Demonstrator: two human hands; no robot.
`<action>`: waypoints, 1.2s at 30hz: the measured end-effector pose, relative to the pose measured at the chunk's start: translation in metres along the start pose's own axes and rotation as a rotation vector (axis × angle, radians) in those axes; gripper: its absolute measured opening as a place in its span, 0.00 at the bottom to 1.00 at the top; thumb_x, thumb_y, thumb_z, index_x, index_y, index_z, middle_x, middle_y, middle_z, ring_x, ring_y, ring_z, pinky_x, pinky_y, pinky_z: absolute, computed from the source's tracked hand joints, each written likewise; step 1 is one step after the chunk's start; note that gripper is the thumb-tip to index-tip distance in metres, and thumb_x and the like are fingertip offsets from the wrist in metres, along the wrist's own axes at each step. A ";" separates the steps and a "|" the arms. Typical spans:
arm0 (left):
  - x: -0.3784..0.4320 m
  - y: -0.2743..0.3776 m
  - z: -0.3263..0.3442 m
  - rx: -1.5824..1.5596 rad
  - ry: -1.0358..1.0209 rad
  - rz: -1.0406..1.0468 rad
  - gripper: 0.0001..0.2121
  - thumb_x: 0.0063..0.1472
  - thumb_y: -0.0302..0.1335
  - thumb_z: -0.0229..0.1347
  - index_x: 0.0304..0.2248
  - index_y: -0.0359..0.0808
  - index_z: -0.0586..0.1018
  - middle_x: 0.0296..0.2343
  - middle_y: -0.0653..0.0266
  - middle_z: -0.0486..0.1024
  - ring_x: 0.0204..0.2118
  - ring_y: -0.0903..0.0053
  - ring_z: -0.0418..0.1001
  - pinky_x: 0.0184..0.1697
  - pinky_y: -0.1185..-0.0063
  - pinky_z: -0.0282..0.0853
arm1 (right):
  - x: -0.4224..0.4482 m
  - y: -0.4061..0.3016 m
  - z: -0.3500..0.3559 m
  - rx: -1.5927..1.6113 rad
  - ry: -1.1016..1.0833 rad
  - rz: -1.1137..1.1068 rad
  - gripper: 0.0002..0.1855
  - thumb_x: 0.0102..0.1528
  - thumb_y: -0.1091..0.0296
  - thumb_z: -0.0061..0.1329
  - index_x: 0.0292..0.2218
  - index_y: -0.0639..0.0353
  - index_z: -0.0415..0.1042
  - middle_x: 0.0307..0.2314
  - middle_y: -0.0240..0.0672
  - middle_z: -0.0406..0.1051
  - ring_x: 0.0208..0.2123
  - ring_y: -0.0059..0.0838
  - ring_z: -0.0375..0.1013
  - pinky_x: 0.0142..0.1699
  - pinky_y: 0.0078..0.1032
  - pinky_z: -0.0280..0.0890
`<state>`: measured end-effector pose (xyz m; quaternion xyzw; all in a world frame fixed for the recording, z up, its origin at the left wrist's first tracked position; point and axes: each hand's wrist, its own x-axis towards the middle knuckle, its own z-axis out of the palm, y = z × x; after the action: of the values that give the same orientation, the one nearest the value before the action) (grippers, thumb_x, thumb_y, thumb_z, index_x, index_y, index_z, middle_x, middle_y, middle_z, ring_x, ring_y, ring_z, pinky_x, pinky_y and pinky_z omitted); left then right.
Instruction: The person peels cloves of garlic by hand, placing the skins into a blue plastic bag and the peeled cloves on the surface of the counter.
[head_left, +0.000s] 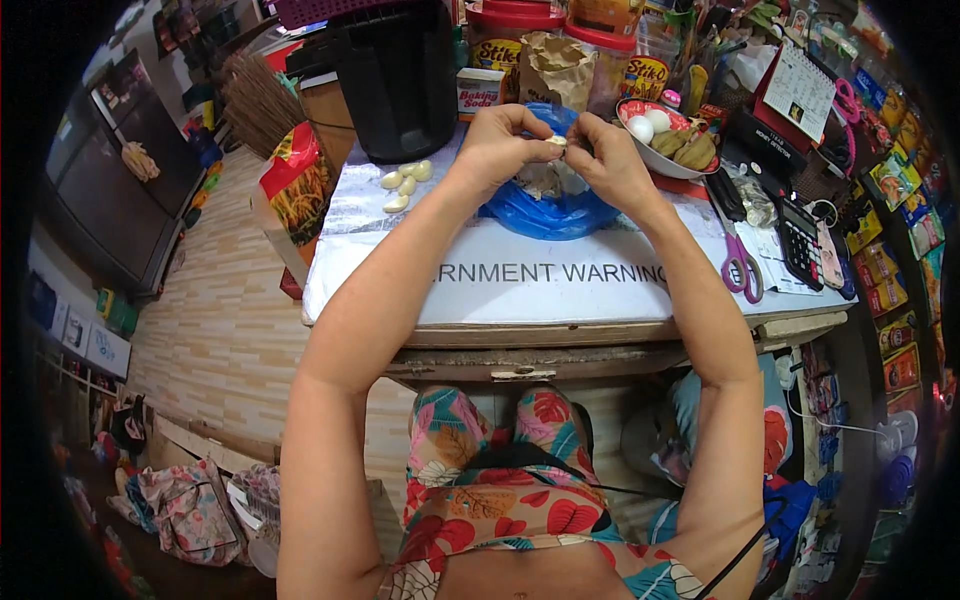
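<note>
My left hand (504, 144) pinches a garlic clove (556, 140) between thumb and fingertips. Close against the clove's other side are the bent fingers of my right hand (604, 155). Both hands are above an open blue plastic bag (551, 219) on the table, with pale papery skins (546, 180) inside it. Left of the bag, several peeled garlic cloves (407, 182) lie loose on the table covering. Whether the clove in my fingers still has skin on it is too small to tell.
A black plastic bin (405, 90) stands behind the cloves. A brown paper bag (556, 71) and a baking soda box (480, 91) stand behind my hands. At right are a bowl (667, 166) with eggs and bananas, purple-handled scissors (742, 264), a calculator (800, 241) and a money detector (765, 154).
</note>
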<state>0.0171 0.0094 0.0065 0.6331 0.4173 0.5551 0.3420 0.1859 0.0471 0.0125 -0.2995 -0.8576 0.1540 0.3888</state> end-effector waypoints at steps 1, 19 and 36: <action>0.000 0.002 -0.001 -0.123 -0.028 -0.073 0.09 0.45 0.18 0.59 0.29 0.29 0.75 0.25 0.62 0.75 0.27 0.83 0.73 0.31 0.87 0.69 | 0.000 0.000 0.000 0.002 0.057 -0.021 0.12 0.42 0.66 0.45 0.25 0.69 0.65 0.14 0.48 0.64 0.17 0.38 0.65 0.26 0.31 0.60; 0.003 0.004 -0.001 0.185 -0.154 0.099 0.12 0.49 0.22 0.58 0.34 0.28 0.76 0.27 0.60 0.76 0.30 0.80 0.74 0.33 0.84 0.70 | 0.002 0.006 -0.009 0.165 -0.058 0.027 0.13 0.44 0.65 0.45 0.24 0.69 0.66 0.14 0.41 0.65 0.17 0.25 0.62 0.25 0.25 0.59; 0.002 0.012 -0.005 -0.212 0.119 -0.238 0.06 0.54 0.24 0.55 0.31 0.30 0.75 0.23 0.63 0.74 0.26 0.81 0.74 0.29 0.88 0.70 | 0.002 -0.003 -0.013 -0.024 -0.052 0.063 0.08 0.46 0.70 0.41 0.25 0.68 0.63 0.16 0.32 0.61 0.20 0.18 0.58 0.25 0.20 0.56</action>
<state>0.0143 0.0063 0.0184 0.5056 0.4478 0.5883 0.4448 0.1932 0.0465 0.0236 -0.3269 -0.8593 0.1634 0.3579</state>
